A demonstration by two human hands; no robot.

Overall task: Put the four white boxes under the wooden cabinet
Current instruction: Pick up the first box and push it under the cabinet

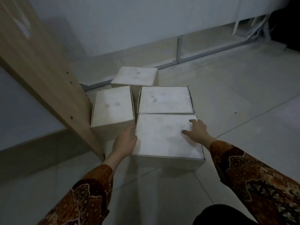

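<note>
Several white boxes sit on the tiled floor beside the wooden cabinet (40,75). The nearest box (160,137) is the largest. Behind it lies a second box (165,99), to its left a third box (112,106) touching the cabinet's side panel, and at the back a fourth box (134,76). My left hand (125,140) presses against the nearest box's left side, fingers reaching into the gap next to the third box. My right hand (196,130) lies flat on the nearest box's top near its right edge, fingers spread.
A grey metal frame (179,47) runs along the white wall behind the boxes. White cabinet legs (243,25) and a dark object (285,21) stand at the far right. Pale floor tiles (243,95) spread to the right. A dark shape (217,215) sits at the bottom edge.
</note>
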